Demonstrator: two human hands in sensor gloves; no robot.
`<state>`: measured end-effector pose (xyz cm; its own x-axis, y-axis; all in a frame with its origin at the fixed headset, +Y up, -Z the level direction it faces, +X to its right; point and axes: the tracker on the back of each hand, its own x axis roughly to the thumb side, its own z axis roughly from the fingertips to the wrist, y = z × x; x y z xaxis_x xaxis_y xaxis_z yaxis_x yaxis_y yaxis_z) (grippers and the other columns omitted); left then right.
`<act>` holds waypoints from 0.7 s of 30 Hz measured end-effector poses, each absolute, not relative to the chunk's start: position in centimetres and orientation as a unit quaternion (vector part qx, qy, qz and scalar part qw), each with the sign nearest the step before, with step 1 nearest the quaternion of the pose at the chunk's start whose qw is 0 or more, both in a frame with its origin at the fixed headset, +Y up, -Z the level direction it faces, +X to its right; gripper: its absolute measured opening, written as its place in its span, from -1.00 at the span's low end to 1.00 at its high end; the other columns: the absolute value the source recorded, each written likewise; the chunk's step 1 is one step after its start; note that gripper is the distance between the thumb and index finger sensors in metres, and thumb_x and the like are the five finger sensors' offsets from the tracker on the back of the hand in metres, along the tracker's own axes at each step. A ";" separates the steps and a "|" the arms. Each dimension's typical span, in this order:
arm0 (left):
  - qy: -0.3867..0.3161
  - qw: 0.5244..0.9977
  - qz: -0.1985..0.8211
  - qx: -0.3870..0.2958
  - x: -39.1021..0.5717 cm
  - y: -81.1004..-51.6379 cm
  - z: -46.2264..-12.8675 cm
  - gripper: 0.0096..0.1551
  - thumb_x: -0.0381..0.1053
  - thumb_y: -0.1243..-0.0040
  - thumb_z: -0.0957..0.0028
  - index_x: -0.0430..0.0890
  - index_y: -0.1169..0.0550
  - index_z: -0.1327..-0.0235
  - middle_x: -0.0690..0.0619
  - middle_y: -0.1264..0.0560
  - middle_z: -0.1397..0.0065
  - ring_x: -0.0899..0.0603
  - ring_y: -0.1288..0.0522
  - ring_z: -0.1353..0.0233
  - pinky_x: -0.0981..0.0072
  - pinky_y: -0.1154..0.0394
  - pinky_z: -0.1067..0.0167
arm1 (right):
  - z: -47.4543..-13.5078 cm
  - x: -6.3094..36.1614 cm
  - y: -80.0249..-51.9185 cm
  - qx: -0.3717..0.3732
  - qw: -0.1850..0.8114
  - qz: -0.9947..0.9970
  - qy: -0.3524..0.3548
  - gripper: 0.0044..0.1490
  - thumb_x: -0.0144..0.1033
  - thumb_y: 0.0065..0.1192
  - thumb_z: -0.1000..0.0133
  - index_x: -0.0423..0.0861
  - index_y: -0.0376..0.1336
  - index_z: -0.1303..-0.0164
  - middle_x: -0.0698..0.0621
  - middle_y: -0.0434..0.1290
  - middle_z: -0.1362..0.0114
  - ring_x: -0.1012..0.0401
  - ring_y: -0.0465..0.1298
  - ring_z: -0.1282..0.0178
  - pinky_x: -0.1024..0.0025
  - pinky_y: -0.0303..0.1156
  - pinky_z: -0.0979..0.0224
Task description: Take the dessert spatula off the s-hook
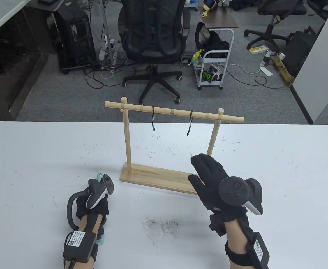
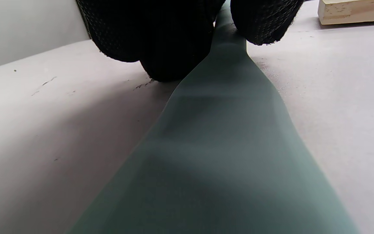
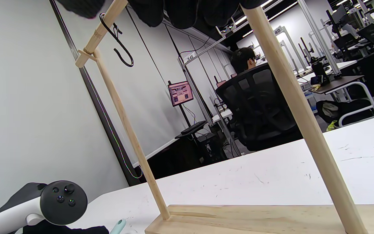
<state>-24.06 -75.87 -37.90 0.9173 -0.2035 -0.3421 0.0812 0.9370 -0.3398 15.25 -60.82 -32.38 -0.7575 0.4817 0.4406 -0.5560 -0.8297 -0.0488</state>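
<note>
Over on the left, the left hand (image 1: pixel 92 203) rests low on the white table (image 1: pixel 279 179), fingers curled around the mint-green dessert spatula (image 2: pixel 226 146), which lies flat along the tabletop under the forearm; its handle tip pokes out just past the knuckles. Just beside it to the right stands the wooden rack (image 1: pixel 158 179), with two black s-hooks hanging bare from the crossbar, the left hook (image 1: pixel 153 119) and the right hook (image 1: pixel 190 123). Further right, the right hand (image 1: pixel 208 179) hovers over the rack's base, fingers spread and holding nothing.
</note>
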 end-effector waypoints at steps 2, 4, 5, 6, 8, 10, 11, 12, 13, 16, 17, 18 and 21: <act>0.193 0.965 -0.078 -0.162 -24.0 -75.9 -37.9 -0.09 0.26 -0.16 -0.20 -0.06 -0.20 -0.75 0.03 -0.58 -0.44 -0.07 -0.64 -0.31 0.02 -0.56 -0.37 | -32.4 15.2 -60.8 0.210 0.278 0.933 -0.088 -0.15 0.18 0.12 -0.15 -0.01 0.19 -0.61 -0.12 0.24 -0.69 -0.20 0.27 -0.63 -0.20 0.15 -0.58; 0.197 0.963 -0.083 -0.164 -23.9 -76.0 -38.0 -0.10 0.27 -0.16 -0.21 -0.05 -0.22 -0.75 0.04 -0.58 -0.44 -0.07 -0.64 -0.31 0.02 -0.56 -0.37 | -32.4 15.2 -60.8 0.210 0.278 0.933 -0.088 -0.15 0.18 0.12 -0.15 -0.01 0.19 -0.61 -0.13 0.24 -0.69 -0.20 0.27 -0.63 -0.20 0.15 -0.58; 0.199 0.962 -0.088 -0.165 -23.8 -76.0 -38.0 -0.11 0.27 -0.15 -0.21 -0.04 -0.22 -0.75 0.04 -0.58 -0.44 -0.07 -0.64 -0.31 0.02 -0.55 -0.37 | -32.4 15.2 -60.8 0.210 0.278 0.933 -0.088 -0.15 0.18 0.12 -0.15 -0.02 0.19 -0.61 -0.13 0.24 -0.69 -0.20 0.27 -0.63 -0.20 0.15 -0.58; 0.201 0.961 -0.093 -0.166 -23.6 -76.1 -38.0 -0.11 0.27 -0.15 -0.21 -0.04 -0.22 -0.75 0.04 -0.58 -0.44 -0.07 -0.64 -0.31 0.02 -0.55 -0.37 | -32.4 15.2 -60.8 0.210 0.278 0.933 -0.088 -0.15 0.18 0.12 -0.15 -0.02 0.19 -0.61 -0.13 0.24 -0.69 -0.20 0.27 -0.63 -0.20 0.15 -0.58; 0.203 0.959 -0.104 -0.167 -23.4 -76.2 -38.1 -0.13 0.27 -0.15 -0.21 -0.02 -0.24 -0.75 0.04 -0.57 -0.44 -0.07 -0.64 -0.31 0.01 -0.55 -0.37 | -32.4 15.2 -60.9 0.210 0.275 0.934 -0.087 -0.14 0.18 0.12 -0.15 -0.02 0.19 -0.61 -0.13 0.24 -0.69 -0.20 0.27 -0.63 -0.20 0.16 -0.58; 0.205 0.957 -0.118 -0.168 -23.1 -76.3 -38.2 -0.14 0.28 -0.15 -0.21 0.00 -0.26 -0.74 0.04 -0.57 -0.45 -0.07 -0.64 -0.31 0.01 -0.55 -0.37 | -32.4 15.2 -60.9 0.210 0.275 0.934 -0.087 -0.15 0.18 0.12 -0.15 -0.01 0.19 -0.61 -0.12 0.24 -0.69 -0.20 0.27 -0.63 -0.20 0.15 -0.58; 0.206 0.956 -0.121 -0.168 -23.0 -76.3 -38.2 -0.15 0.28 -0.15 -0.21 0.00 -0.27 -0.74 0.04 -0.57 -0.44 -0.07 -0.64 -0.31 0.01 -0.55 -0.37 | -32.4 15.1 -60.9 0.210 0.275 0.934 -0.087 -0.15 0.18 0.12 -0.15 -0.01 0.19 -0.61 -0.12 0.24 -0.69 -0.20 0.26 -0.63 -0.20 0.15 -0.58; 0.207 0.955 -0.125 -0.170 -22.9 -76.4 -38.3 -0.15 0.28 -0.15 -0.21 0.01 -0.27 -0.74 0.04 -0.57 -0.45 -0.07 -0.63 -0.31 0.01 -0.55 -0.37 | -32.4 15.1 -60.9 0.210 0.275 0.934 -0.087 -0.15 0.18 0.12 -0.15 -0.02 0.19 -0.61 -0.13 0.24 -0.69 -0.20 0.26 -0.63 -0.20 0.15 -0.58; 0.207 0.954 -0.132 -0.172 -22.8 -76.4 -38.3 -0.15 0.28 -0.14 -0.21 0.01 -0.27 -0.74 0.04 -0.57 -0.45 -0.07 -0.63 -0.31 0.01 -0.55 -0.37 | -32.4 15.1 -60.9 0.210 0.275 0.934 -0.087 -0.15 0.18 0.12 -0.15 -0.02 0.19 -0.61 -0.13 0.24 -0.69 -0.20 0.27 -0.63 -0.20 0.15 -0.58; 0.207 0.951 -0.142 -0.179 -22.6 -76.7 -38.5 -0.19 0.28 -0.13 -0.22 0.03 -0.31 -0.73 0.04 -0.55 -0.46 -0.08 -0.62 -0.32 0.00 -0.54 -0.38 | -32.4 15.1 -60.9 0.210 0.275 0.934 -0.087 -0.15 0.18 0.12 -0.15 -0.02 0.19 -0.61 -0.13 0.24 -0.69 -0.20 0.27 -0.63 -0.20 0.15 -0.58; 0.207 0.950 -0.147 -0.182 -22.6 -76.9 -38.6 -0.20 0.28 -0.11 -0.23 0.04 -0.32 -0.73 0.03 -0.54 -0.47 -0.08 -0.61 -0.33 -0.01 -0.53 -0.39 | -32.4 15.1 -60.9 0.209 0.275 0.935 -0.085 -0.15 0.18 0.12 -0.15 -0.02 0.19 -0.61 -0.13 0.24 -0.69 -0.20 0.26 -0.63 -0.20 0.15 -0.58; 0.206 0.949 -0.154 -0.182 -22.5 -77.0 -38.7 -0.20 0.28 -0.10 -0.23 0.03 -0.31 -0.73 0.03 -0.54 -0.48 -0.08 -0.61 -0.33 -0.01 -0.53 -0.39 | -32.4 15.1 -60.9 0.209 0.274 0.935 -0.084 -0.15 0.18 0.12 -0.15 -0.02 0.19 -0.61 -0.13 0.24 -0.70 -0.20 0.27 -0.63 -0.20 0.15 -0.58; 0.205 0.950 -0.152 -0.182 -22.6 -77.1 -38.7 -0.20 0.28 -0.10 -0.23 0.03 -0.31 -0.73 0.03 -0.54 -0.48 -0.08 -0.61 -0.33 -0.01 -0.53 -0.40 | -32.4 15.0 -60.9 0.209 0.273 0.936 -0.083 -0.15 0.18 0.12 -0.15 -0.02 0.19 -0.61 -0.13 0.24 -0.69 -0.21 0.26 -0.63 -0.20 0.15 -0.58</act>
